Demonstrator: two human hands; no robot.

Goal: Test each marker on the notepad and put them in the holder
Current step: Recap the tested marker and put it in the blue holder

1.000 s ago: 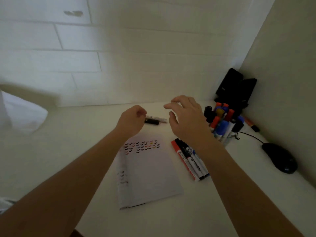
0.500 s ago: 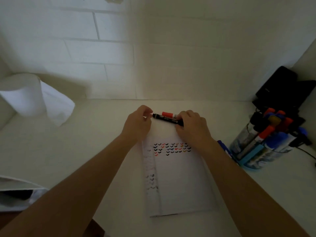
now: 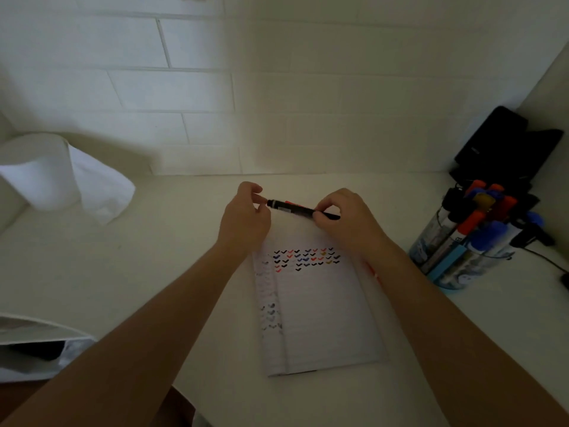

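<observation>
Black marker (image 3: 292,208) is now held level just beyond the top edge of the notepad (image 3: 323,303), one hand at each end. A second ago the right grip (image 3: 345,220) was spread and hovering over that same edge with nothing in it, while the left grip (image 3: 246,215) was curled beside a marker lying there. Half a second ago both had closed on the black marker. Now the left grip pinches the marker's left end with curled fingertips. The right grip pinches the barrel further along, and a short length of the marker pokes out past its fingers. More of the barrel shows between the hands than before.

That reads as the start of uncapping: the two hands look set to pull apart. Whether the cap has yet parted from the body I cannot tell, as the light is dim and the fingers cover both ends.

A red marker (image 3: 294,204) lies just beyond the black one, still on the counter (image 3: 154,257) at the top of the notepad. The rows of ticks in the notepad's upper part suggest many markers are already tested, and the holder (image 3: 455,272), well to the right of the notepad, is crowded with them. This marker still needs its tick before it goes there.
</observation>
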